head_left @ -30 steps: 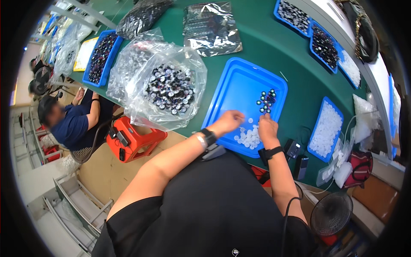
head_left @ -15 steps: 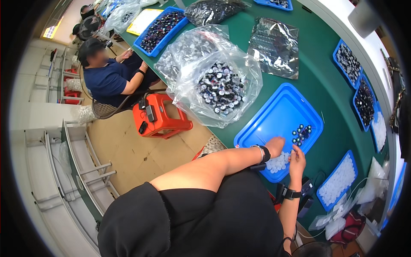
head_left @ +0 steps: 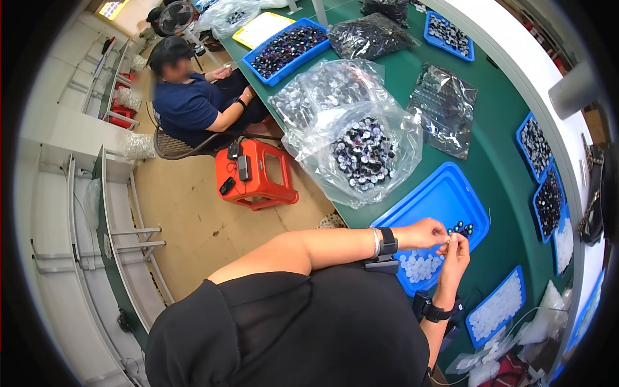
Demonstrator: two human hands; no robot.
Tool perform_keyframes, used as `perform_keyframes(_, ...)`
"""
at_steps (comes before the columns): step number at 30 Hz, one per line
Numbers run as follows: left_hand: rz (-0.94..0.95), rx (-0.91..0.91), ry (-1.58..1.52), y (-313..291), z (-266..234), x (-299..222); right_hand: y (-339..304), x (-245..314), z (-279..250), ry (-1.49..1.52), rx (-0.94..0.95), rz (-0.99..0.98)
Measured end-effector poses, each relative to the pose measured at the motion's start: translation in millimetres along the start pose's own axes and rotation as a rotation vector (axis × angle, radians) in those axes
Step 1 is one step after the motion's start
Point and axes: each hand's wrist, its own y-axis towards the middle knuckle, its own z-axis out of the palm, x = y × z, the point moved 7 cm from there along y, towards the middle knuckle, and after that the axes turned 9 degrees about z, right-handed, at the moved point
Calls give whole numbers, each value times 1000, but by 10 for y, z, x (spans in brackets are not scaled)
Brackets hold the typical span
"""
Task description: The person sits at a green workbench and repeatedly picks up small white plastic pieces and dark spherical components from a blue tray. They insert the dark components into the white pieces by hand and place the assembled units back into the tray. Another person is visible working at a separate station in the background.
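Observation:
My left hand (head_left: pixel 425 233) and my right hand (head_left: pixel 455 257) meet over the right part of a blue tray (head_left: pixel 429 200). Both hands have their fingertips pinched together, almost touching each other. Whatever is between them is too small to make out. Just beyond the fingertips, in the tray, lies a small group of dark shiny beads (head_left: pixel 460 228), partly hidden by the hands. Below my left wrist, a pile of translucent white round pieces (head_left: pixel 419 266) fills the tray's near end.
An open clear bag of dark and clear pieces (head_left: pixel 364 153) stands left of the tray. Beyond it lies a flat dark plastic bag (head_left: pixel 442 109). A blue tray of white pieces (head_left: pixel 495 306) sits at right. Past a red stool (head_left: pixel 255 174), another person (head_left: pixel 187 103) sits at the table.
My left hand has risen from the white pieces and moved right to meet my right hand. Both hands now pinch close together. The whole view has shifted.

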Motion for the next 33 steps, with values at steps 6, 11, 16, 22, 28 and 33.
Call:
perform_keyframes(6,79,-97,109,-129,-312,-257,-138,238,346,-146,68,-34)
perform_keyframes(11,6,-103,5,-129,-423,-261,-289,602,521,-628,27,-287)
perform_keyframes(16,-41,-88,-207,-137,-479,-444,-301,664,482,-636,-46,-370)
perform_keyframes(22,-107,-7,-677,-252,-525,-575,-302,662,385,-145,27,-205)
perform_keyframes(28,-225,56,-867,-281,-245,-461,-371,714,351,-199,-23,-213)
perform_keyframes(33,-242,105,-976,-299,-142,-388,-491,929,377,-484,-187,-480)
